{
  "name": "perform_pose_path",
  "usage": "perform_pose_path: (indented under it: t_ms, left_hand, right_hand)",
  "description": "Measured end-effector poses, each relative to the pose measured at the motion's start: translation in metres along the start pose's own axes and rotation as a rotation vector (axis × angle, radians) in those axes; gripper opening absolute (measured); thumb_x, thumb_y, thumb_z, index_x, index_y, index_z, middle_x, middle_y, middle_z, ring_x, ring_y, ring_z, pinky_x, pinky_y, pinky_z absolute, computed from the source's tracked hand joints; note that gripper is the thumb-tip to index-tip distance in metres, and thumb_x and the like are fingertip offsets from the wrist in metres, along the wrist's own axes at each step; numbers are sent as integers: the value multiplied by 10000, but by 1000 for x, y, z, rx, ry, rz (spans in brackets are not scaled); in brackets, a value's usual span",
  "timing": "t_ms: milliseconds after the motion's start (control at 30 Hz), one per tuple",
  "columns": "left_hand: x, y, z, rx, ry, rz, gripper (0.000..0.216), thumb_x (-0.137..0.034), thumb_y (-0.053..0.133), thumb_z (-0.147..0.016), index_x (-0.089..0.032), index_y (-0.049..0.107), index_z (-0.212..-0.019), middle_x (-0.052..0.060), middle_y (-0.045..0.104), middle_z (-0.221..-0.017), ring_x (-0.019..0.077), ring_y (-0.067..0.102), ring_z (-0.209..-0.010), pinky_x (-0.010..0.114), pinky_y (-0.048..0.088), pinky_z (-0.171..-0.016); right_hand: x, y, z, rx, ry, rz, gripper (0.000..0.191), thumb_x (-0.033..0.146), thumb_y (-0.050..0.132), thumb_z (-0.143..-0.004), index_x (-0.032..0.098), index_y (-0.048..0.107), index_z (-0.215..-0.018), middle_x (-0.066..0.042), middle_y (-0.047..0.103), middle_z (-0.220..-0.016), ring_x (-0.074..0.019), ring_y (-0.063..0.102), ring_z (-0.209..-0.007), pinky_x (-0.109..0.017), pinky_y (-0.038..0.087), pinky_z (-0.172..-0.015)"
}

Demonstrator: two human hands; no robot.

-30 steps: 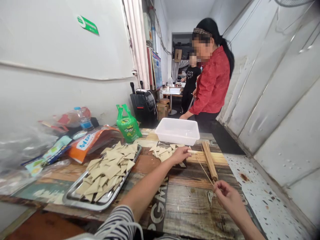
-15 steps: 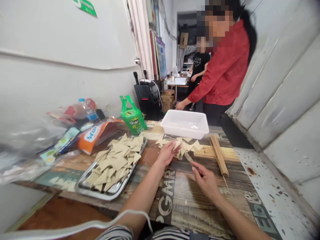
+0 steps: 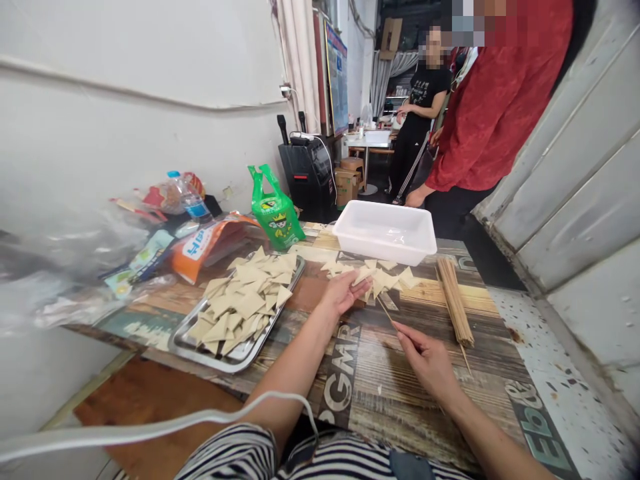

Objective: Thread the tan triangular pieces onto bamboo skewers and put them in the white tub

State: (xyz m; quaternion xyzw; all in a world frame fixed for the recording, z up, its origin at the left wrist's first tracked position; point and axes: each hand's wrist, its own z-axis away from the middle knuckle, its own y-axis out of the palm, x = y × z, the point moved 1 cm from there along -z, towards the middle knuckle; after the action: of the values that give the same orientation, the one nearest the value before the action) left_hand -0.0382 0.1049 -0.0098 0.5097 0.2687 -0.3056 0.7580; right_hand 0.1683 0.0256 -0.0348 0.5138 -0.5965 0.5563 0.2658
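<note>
My left hand is at the near edge of a loose pile of pale triangular slices that look like tofu, with one slice held in its fingers. To the right, my right hand pinches a thin bamboo skewer between thumb and fingers. The skewer slants up and left, its far end close to the left fingertips; whether it touches the slice I cannot tell. Left of my left forearm, a metal tray carries a heap of similar slices.
A white plastic tub stands behind the pile. Right of it lies a bundle of skewers. A green bag, an orange packet and a water bottle are at the left. A person in red stands beyond the table.
The view has shifted, so the table things appear further right and higher. Both hands keep nearly the same places over the table. The person in red now looks closer.
</note>
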Motion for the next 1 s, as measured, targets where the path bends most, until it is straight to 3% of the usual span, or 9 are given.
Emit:
perform_pose_path:
  t_ms: [433,667,1000]
  left_hand:
    - [-1,2,3,13,-4,-3,72,-98,539,-863,-68,603,-873,139,703,-836,203,699,-779,323,570,-767]
    - [0,3,4,-6,-36,-29,99,-132,634,-813,-75,619,-893,163,699,-927,225,691,-863,342,559,-798]
    - [0,12,14,-13,-92,-46,86,-88,537,-854,-83,601,-911,134,701,-847,201,699,-733,315,568,-707]
  right_hand:
    - [-1,1,-1,11,36,-11,383,411,512,-823,173,704,-1053,-73,698,-1044,-237,672,-946,-382,525,-873]
    - [-5,1,-1,25,57,-4,393,422,507,-831,174,696,-1070,-71,687,-1077,-242,660,-978,-394,514,-889]
    - [1,2,-1,-20,31,-17,361,418,516,-818,200,720,-1021,-73,718,-999,-236,686,-892,-390,536,-846]
